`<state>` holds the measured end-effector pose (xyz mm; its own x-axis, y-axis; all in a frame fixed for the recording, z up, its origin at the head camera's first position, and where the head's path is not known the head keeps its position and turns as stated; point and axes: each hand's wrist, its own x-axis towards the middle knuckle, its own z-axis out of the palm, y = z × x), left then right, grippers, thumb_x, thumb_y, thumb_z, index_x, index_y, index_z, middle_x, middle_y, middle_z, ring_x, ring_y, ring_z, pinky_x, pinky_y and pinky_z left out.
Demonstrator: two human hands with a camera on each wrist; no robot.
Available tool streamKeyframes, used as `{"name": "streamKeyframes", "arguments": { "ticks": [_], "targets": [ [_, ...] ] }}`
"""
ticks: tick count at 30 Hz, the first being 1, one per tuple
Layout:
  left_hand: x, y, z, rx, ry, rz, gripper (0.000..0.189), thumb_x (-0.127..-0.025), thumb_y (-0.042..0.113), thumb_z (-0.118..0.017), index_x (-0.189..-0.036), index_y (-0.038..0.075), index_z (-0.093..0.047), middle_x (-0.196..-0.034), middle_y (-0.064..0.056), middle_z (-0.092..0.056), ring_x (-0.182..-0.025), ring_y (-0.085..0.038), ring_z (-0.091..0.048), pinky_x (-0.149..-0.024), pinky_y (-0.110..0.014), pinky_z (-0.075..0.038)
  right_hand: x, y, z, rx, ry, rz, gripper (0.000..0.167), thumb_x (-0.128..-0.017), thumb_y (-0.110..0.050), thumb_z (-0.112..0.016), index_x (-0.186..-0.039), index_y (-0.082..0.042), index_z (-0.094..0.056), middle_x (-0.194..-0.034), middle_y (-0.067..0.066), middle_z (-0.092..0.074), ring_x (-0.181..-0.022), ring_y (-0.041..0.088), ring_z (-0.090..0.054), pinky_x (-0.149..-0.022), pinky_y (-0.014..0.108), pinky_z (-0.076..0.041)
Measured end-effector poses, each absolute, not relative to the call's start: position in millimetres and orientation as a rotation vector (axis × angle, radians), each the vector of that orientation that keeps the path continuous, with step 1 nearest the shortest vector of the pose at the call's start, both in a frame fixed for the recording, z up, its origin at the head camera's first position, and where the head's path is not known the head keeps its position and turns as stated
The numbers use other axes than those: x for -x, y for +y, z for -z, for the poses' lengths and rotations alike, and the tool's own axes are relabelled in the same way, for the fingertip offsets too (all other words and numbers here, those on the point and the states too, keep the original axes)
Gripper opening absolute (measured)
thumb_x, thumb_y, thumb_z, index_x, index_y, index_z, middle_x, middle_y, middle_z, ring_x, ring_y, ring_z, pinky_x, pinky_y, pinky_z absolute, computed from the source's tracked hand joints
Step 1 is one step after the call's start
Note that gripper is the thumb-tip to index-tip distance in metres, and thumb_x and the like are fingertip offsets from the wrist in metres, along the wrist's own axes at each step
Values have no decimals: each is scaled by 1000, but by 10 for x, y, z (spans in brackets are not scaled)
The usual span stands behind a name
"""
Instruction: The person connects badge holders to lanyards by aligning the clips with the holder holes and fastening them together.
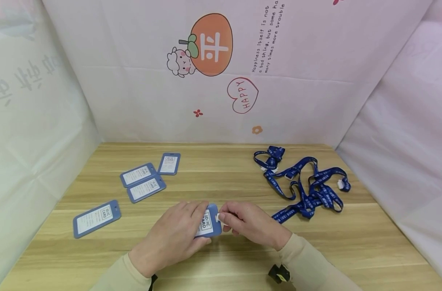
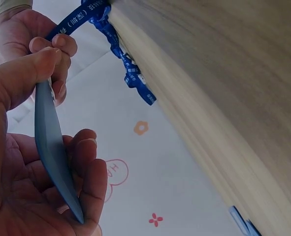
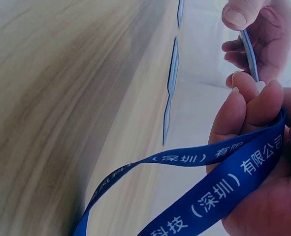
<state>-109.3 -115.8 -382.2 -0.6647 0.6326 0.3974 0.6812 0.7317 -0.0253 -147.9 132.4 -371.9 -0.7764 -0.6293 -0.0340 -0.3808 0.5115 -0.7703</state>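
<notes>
My left hand (image 1: 173,234) grips a blue ID card holder (image 1: 212,226) by its sides, over the front middle of the table. In the left wrist view the card holder (image 2: 51,142) appears edge-on between thumb and fingers. My right hand (image 1: 250,222) pinches a small white clip (image 1: 219,218) at the slotted end of the card holder. A blue lanyard (image 3: 219,191) with white print runs out through the right hand's fingers, as the right wrist view shows. The fingertips partly hide the clip.
Several more blue card holders (image 1: 97,218) lie on the left side of the wooden table (image 1: 213,178). A loose tangle of blue lanyards (image 1: 310,202) with white clips spreads over the right side. Printed white cloth (image 1: 133,109) walls off the back and both sides.
</notes>
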Motion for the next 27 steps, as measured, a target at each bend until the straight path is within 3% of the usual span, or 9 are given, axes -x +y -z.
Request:
{"name": "streamKeyframes", "arguments": {
  "ticks": [9,16,27],
  "targets": [
    [1106,-1147,3823,1034,-2540,157,78,-88,51,-79,-139,-4,-57,-128,-15,-70,-111,-23,-68,-97,-38,-58,1488,1345,3720,867,2428,1146,20,-111,-31,-52,-103,-22,-68,-86,-7,-72,-72,17,-68,-64,29,-61],
    [1099,-1140,3809,1036,-2541,140,78,-88,51,-79,-139,-4,-57,-127,-15,-70,-108,-22,-68,-95,-38,-58,1484,1350,3707,879,2428,1139,20,-111,-31,-52,-103,-22,-68,-86,-7,-71,-71,12,-67,-63,29,-60],
    [1091,-1132,3811,1046,-2530,114,80,-87,52,-80,-140,-3,-58,-128,-14,-70,-106,-21,-68,-93,-37,-60,1490,1346,3698,908,2404,1142,17,-110,-26,-55,-102,-20,-69,-88,-3,-73,-71,20,-69,-61,27,-60]
  ]
}}
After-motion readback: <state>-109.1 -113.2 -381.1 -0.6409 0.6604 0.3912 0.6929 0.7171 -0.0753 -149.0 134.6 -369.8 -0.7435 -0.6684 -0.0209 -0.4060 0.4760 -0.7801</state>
